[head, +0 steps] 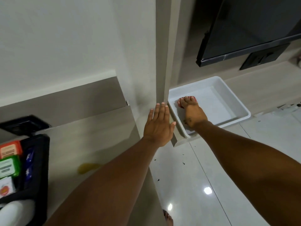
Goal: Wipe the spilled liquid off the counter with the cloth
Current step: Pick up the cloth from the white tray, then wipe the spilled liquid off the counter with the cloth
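A yellow puddle of spilled liquid (pixel 86 168) lies on the pale counter (pixel 97 136), partly hidden under my left forearm. My left hand (pixel 158 126) is flat and open with its fingers together, hovering near the counter's right corner. My right hand (pixel 193 111) reaches down into a white plastic tub (pixel 234 101) on a low ledge. Its fingers are closed on a red and pink cloth (pixel 180 102) lying in the tub's near left corner. Most of the cloth is hidden under the fingers.
A black tray (pixel 39 160) with coloured sachets stands at the counter's left, with a black wall socket (pixel 24 125) behind it. A black TV (pixel 254 26) hangs above the ledge. A wall pillar (pixel 160 62) separates counter and tub. Glossy floor tiles (pixel 203 176) carry dark specks.
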{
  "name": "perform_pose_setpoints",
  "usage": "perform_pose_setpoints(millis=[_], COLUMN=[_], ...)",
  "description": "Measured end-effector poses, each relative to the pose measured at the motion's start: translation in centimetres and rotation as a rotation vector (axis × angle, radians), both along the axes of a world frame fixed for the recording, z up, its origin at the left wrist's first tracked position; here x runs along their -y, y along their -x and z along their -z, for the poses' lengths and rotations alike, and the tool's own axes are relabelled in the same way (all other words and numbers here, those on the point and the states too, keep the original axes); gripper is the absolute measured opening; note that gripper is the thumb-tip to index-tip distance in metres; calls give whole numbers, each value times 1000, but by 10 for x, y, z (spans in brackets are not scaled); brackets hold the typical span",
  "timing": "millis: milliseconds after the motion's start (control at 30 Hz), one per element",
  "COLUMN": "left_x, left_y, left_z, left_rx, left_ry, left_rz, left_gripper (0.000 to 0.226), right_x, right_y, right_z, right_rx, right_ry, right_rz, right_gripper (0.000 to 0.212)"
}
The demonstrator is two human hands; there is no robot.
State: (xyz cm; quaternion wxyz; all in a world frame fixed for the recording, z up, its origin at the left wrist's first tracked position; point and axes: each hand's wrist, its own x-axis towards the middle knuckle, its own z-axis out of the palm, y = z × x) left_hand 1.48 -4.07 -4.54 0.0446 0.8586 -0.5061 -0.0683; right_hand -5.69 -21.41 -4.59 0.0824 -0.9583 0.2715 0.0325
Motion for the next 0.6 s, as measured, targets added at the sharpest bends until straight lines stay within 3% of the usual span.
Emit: perform_pose_setpoints(millis=[167,333,400,500,600], left_x=[-55,-134,-175,-248,-327], left_y=[2,13,20,34,51], left_z=[-25,-49,-54,-47,-23], left_rx=[46,67,54,17,-31], left_ry=[22,59,79,91,53], left_rz=[5,-53,-75,-114,-159], left_gripper=[72,70,71,73,77], right_x=[-38,-144,-200,-276,-333], right_y=[4,20,29,45,67], right_z=[-47,-82,-84,-70,-45], right_rx=[64,250,258,293,208], right_ry=[40,-88,-142,-270,-311], right_rz=[70,73,60,135,146], right_gripper=[83,99,104,95,90])
